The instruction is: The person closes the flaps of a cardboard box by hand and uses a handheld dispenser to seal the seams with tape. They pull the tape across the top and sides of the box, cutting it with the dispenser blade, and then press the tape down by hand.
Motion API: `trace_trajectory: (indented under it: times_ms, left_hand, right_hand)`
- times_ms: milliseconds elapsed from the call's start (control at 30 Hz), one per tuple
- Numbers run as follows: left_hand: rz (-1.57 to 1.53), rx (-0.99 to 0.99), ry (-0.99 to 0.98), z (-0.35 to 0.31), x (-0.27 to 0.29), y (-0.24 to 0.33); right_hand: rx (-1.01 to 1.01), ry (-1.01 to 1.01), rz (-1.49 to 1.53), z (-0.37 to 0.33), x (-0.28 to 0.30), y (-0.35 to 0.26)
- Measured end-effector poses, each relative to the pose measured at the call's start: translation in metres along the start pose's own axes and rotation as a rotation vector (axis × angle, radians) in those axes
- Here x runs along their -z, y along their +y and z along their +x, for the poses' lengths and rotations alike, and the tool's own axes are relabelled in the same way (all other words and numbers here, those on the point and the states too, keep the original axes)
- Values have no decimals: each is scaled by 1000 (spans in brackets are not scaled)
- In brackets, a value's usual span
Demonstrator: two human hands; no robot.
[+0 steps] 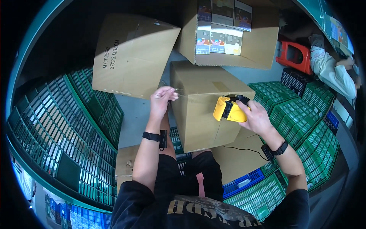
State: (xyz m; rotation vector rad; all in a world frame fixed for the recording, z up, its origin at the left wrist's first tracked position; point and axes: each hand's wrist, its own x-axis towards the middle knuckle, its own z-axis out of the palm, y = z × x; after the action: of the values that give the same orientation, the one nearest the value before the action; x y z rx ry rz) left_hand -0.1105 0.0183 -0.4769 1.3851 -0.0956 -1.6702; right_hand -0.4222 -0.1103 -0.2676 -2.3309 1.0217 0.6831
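A closed cardboard box [202, 122] stands in front of me, with a short strip of brown tape on its top. My right hand [254, 116] grips a yellow and black tape dispenser [230, 110] against the box's near upper edge, toward the right corner. At the left corner of that edge, my left hand [164, 97] is closed in a pinch. A thin, shiny piece of clear tape [180, 91] shows between its fingertips and the box corner. How far the tape runs along the edge is hard to make out.
Another cardboard box [133, 57] stands at far left. An open carton [263, 45] at the back holds several printed boxes. Green plastic crates flank me on the left [49, 126] and right [309, 129]. A red stool [293, 57] and another person's sleeve [324, 63] are at far right.
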Motion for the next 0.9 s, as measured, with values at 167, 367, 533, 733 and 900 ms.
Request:
trace_trajectory:
  times_ms: [167,367,533,733,900]
  left_hand:
    - [-1,20,-21,10,-3,-13]
    - [-70,-16,-10,16,-11,-36]
    - [-4,-44,12,17,-17,-52]
    - [355,-399,122,22,-28,-59]
    - [328,-451,63,31,-34,-69]
  right_hand:
    - [-7,-19,-8,4,-2,3]
    - [-2,-7,-1,7,-1,3]
    - [-9,-10,16,8,-3,3]
    - [-28,-16,25,1,-9,5]
    - [-55,2,38,0,-13,6]
